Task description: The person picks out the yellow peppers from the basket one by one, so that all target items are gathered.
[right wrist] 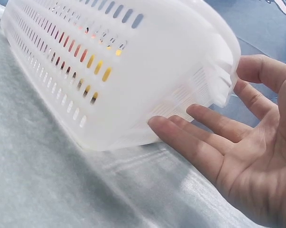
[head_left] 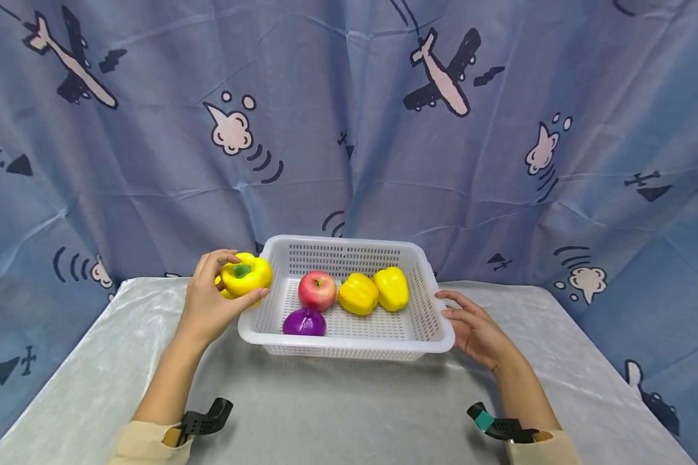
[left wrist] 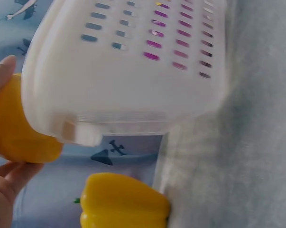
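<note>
My left hand [head_left: 212, 300] grips a yellow bell pepper [head_left: 250, 274] with a green stem, at the left rim of a white perforated plastic basket [head_left: 349, 345]. Behind that pepper, mostly hidden in the head view, is another yellow bell pepper [left wrist: 124, 202], lying outside the basket. Inside the basket are a red apple [head_left: 317, 290], a purple onion [head_left: 304, 322] and two yellow bell peppers, one in the middle [head_left: 358, 294] and one to its right [head_left: 391, 289]. My right hand [head_left: 478, 332] touches the basket's right end, its fairly straight fingers at the rim and outer wall.
A pale, shiny cloth covers the table [head_left: 349, 413] under the basket. Behind it hangs a blue curtain [head_left: 326, 129] printed with airplanes. Each wrist wears a black band, the left one [head_left: 206, 420] and the right one [head_left: 503, 427].
</note>
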`<state>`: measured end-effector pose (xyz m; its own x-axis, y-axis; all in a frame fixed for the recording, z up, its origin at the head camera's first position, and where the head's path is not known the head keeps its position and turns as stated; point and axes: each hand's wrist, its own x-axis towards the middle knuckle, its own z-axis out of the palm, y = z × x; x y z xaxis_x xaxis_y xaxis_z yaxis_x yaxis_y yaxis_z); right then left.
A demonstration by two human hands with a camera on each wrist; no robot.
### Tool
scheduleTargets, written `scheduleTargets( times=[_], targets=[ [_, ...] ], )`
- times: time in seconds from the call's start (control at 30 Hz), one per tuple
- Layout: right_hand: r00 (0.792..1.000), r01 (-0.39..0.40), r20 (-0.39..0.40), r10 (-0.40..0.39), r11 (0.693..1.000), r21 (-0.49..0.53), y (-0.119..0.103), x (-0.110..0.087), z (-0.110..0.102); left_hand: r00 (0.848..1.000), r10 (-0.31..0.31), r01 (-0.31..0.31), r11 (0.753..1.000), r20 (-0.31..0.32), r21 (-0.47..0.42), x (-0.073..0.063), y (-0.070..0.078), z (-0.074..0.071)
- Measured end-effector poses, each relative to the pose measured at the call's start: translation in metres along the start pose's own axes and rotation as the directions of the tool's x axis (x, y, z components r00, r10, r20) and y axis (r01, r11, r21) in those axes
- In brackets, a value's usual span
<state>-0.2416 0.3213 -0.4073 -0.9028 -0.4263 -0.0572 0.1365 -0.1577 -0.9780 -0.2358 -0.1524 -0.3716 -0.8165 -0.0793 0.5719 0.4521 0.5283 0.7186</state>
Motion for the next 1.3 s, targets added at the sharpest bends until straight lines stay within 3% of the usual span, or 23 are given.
scheduleTargets(
  times=[0.23,0.47,0.63,0.93,1.3],
  targets=[
    [1.000,0.004,0.010,-0.005,1.000,0.001,0.001,0.000,0.001,0.995,0.005,-0.008,1.000,-0.101,-0.028,-0.003,-0.005,0.000],
    [1.000,0.000,0.010,0.000,1.000,0.011,-0.001,0.001,-0.002,0.992,-0.002,-0.002,0.999,-0.123,-0.033,-0.002,-0.010,-0.004],
    [1.000,0.001,0.021,-0.001,1.000,0.013,-0.001,0.002,-0.002,0.992,0.002,-0.011,0.998,-0.130,-0.065,-0.003,-0.016,-0.001],
    [1.000,-0.004,0.003,0.004,1.000,-0.008,0.001,-0.001,0.000,0.986,-0.037,0.027,0.998,-0.161,-0.065,-0.004,-0.013,0.005],
    [1.000,0.003,0.013,-0.003,1.000,-0.003,0.001,0.000,-0.001,0.966,-0.089,0.066,0.993,-0.242,-0.101,0.000,-0.017,-0.011]
  ],
)
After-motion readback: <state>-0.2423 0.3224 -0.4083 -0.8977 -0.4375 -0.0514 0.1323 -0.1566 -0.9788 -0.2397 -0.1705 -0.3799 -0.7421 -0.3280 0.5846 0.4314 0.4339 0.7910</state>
